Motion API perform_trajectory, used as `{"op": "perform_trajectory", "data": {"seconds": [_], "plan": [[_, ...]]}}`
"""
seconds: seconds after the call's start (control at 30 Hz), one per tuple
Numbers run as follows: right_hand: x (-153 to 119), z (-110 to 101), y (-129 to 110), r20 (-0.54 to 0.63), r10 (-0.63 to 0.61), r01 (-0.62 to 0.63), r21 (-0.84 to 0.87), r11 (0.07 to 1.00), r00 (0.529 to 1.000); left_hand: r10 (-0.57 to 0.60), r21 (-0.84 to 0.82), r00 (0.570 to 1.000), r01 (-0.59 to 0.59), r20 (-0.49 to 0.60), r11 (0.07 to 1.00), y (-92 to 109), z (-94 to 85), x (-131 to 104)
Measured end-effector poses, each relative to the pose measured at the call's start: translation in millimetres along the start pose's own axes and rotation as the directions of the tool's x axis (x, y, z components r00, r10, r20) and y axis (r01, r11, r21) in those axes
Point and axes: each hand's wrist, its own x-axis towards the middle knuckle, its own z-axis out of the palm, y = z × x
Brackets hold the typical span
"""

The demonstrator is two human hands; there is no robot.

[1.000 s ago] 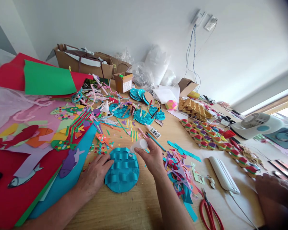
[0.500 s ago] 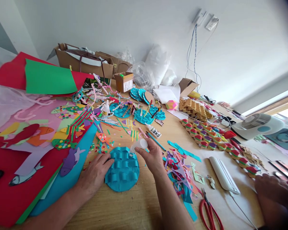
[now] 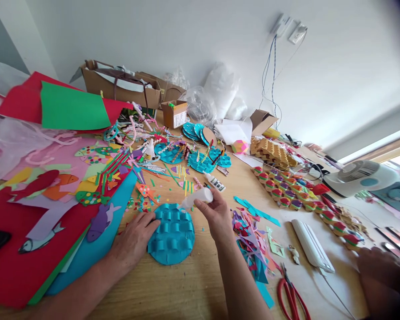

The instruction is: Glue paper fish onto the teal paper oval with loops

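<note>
A round blue paper disc (image 3: 171, 257) with rows of raised paper loops lies on the wooden table. At its upper left edge, my left hand (image 3: 138, 233) steadies it, with fingers close together and the tips on the rim. My right hand (image 3: 216, 213) is closed around a white squeeze bottle (image 3: 202, 195), which looks like a glue bottle. The bottle is tilted, its nozzle pointing down-left at the loops near the disc's upper right edge. Whether the nozzle touches the paper I cannot tell.
Paper scraps (image 3: 253, 244) and red-handled pliers (image 3: 290, 295) lie to the right, beside a white device (image 3: 311, 244). Coloured sheets (image 3: 6, 258) and paper fish (image 3: 98, 224) cover the left. A labelled bottle (image 3: 215, 182) lies beyond. Another person's hand (image 3: 383, 266) is at far right.
My right hand has turned the bottle from base-towards-me to lying more sideways, its nozzle now at the disc's upper edge. My left hand stays at the disc's edge.
</note>
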Motion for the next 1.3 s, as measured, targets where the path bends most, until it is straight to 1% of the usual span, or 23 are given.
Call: {"op": "perform_trajectory", "data": {"seconds": [0.13,0.27,0.43,0.53,0.57,0.63,0.7,0.73,0.83,0.9,0.97,1.03,1.13,1.2,1.3], "plan": [[0.2,13.9,-2.4,0.059,-0.027,0.031,-0.056,0.998,0.998,0.022,-0.041,1.000,-0.022,0.002,0.999,-3.0,2.5,-1.8],[-0.5,26.5,-2.4,0.122,-0.032,0.045,-0.108,0.993,0.992,0.006,-0.054,1.000,-0.006,0.009,0.999,-2.8,2.1,-2.2],[-1.5,35.8,-0.7,0.146,-0.052,0.081,-0.201,0.976,0.988,-0.022,-0.059,0.999,0.024,0.040,0.998,3.2,-5.0,2.4],[-0.9,37.0,0.6,0.146,-0.039,0.069,-0.209,0.975,0.989,-0.034,-0.046,0.997,0.037,0.068,0.998,6.3,-9.6,4.8],[-0.4,36.4,0.7,0.141,-0.029,0.055,-0.184,0.981,0.990,-0.032,-0.041,0.996,0.036,0.077,0.999,7.0,-10.9,5.3],[0.8,34.1,0.6,0.117,0.001,0.008,-0.079,0.997,0.993,-0.026,-0.035,0.995,0.029,0.092,0.999,8.0,-12.7,5.6],[2.1,30.6,0.7,0.068,0.054,-0.060,0.089,0.994,0.996,-0.023,-0.037,0.994,0.028,0.107,0.999,8.3,-13.4,5.4],[2.5,28.6,1.2,0.044,0.088,-0.095,0.182,0.979,0.995,-0.029,-0.037,0.993,0.033,0.115,0.999,8.3,-13.4,5.2],[2.6,21.9,5.0,-0.006,0.218,-0.194,0.425,0.884,0.976,-0.058,-0.019,0.990,0.061,0.130,0.998,8.0,-12.5,4.5],[2.1,17.4,9.2,-0.009,0.320,-0.261,0.556,0.789,0.947,-0.058,0.003,0.990,0.058,0.125,0.998,7.7,-11.4,4.1],[1.7,13.4,13.5,0.020,0.413,-0.322,0.663,0.675,0.910,-0.040,0.028,0.994,0.038,0.098,0.999,7.2,-10.3,3.7],[1.4,9.8,16.7,0.063,0.470,-0.361,0.734,0.576,0.880,-0.012,0.053,0.998,0.009,0.062,0.999,6.5,-9.5,3.2],[0.8,3.8,18.8,0.090,0.521,-0.379,0.791,0.480,0.849,0.027,0.078,1.000,-0.028,0.010,0.997,5.2,-8.2,2.4],[-0.1,-2.0,19.0,0.088,0.532,-0.369,0.814,0.449,0.842,0.043,0.083,0.999,-0.041,-0.028,0.996,4.2,-7.1,2.1],[-1.6,-14.8,18.4,0.061,0.499,-0.316,0.838,0.445,0.865,0.067,0.081,0.995,-0.061,-0.078,0.995,2.7,-5.3,1.9]]}}
